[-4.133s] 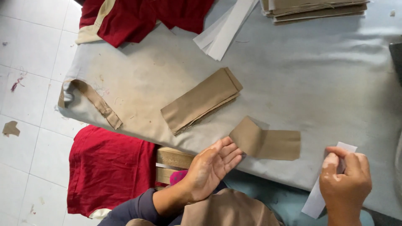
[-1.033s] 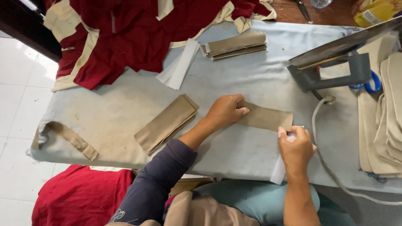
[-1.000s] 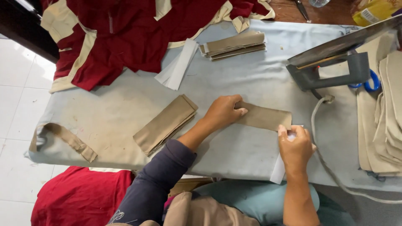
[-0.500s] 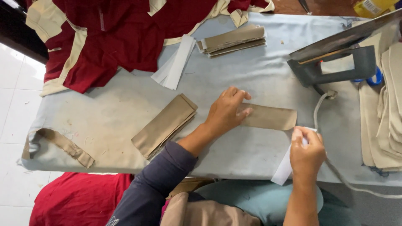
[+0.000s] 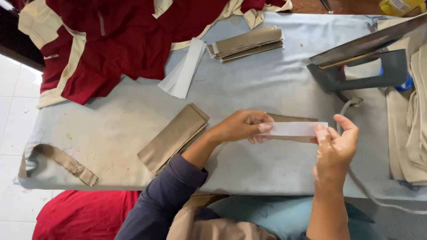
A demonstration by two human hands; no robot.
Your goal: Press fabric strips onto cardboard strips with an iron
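Two hands: both pinch one white strip [image 5: 294, 129], one at each end, stretched flat between them.
Left hand [image 5: 242, 126]: fingers closed on the strip's left end, thumb on top; the knuckles rest on or just above the ironing table [image 5: 267, 80].
Right hand [image 5: 337, 144]: thumb and forefinger shut on the right end, the other fingers curled loosely beneath.
Strip's long axis: left to right across the view, almost level, parallel to the table's near edge.
Strip against cloth: it lies directly over a tan fabric piece [image 5: 296, 118] whose long axis runs the same way; tan shows along the far edge and a little under the near edge, so the two are nearly aligned. Whether the strip already touches the cloth I cannot tell.
Nearer hand: each is equally on the strip; the left sits over the tan piece's left end.
Nearby: a folded tan stack [image 5: 174, 138] left of the left forearm, spare white strips [image 5: 184, 69] farther back, the iron [image 5: 360, 62] resting behind the right hand, red garments [image 5: 111, 40] at the far left corner.
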